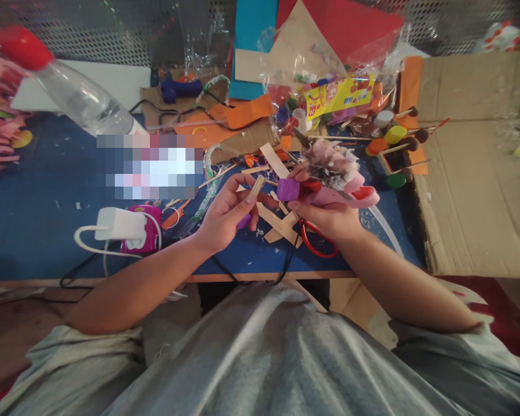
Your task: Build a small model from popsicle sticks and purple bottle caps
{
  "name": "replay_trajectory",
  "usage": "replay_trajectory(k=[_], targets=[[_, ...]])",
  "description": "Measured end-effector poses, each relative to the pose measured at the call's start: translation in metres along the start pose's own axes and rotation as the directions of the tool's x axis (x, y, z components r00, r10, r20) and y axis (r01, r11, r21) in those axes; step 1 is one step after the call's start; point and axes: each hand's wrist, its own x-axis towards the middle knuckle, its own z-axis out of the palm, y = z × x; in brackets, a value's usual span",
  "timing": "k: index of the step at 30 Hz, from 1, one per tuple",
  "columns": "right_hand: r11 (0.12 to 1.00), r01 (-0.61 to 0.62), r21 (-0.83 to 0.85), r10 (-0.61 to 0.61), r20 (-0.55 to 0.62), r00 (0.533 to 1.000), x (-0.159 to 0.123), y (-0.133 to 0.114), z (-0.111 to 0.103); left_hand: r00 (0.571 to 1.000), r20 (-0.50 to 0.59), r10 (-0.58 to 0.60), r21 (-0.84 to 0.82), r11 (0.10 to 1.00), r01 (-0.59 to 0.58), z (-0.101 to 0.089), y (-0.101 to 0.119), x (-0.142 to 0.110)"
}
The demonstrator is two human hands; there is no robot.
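L hand (pixel 226 211) holds wood stick (pixel 257 185), axis slanting up-rt.

Near the frame's centre, a short pale stick (pixel 257 185) tilts up rightward, just left of a small purple block (pixel 288 189). Right of centre, a pink piece (pixel 335 197) with red inside adjoins a fluffy grey-and-pink tuft (pixel 331 163).

The small purple block (pixel 288 189) looks smooth, the flat pale strips (pixel 279 224) matt wood, the clear red-capped bottle (pixel 84 95) glossy plastic, the brown cardboard sheet (pixel 476 190) rough.
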Motion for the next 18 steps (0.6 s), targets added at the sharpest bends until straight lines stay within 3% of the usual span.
replay_trajectory(k=[5, 11, 18], targets=[[0.999, 0.012, -0.043, -0.014, -0.049, 0.999, -0.003, -0.003, 0.000, 0.998, -0.050, 0.045, 0.075, 0.996, -0.041, 0.003, 0.001, -0.002], [0.997, 0.015, -0.078, -0.023, -0.099, 0.995, -0.005, -0.003, -0.004, 0.980, -0.067, 0.186, 0.262, 0.951, -0.162, 0.007, 0.004, -0.006], [0.997, 0.013, -0.073, -0.019, -0.080, 0.997, -0.007, 0.004, -0.007, 0.903, -0.135, 0.408, 0.624, 0.743, -0.243, 0.003, 0.007, -0.011]])
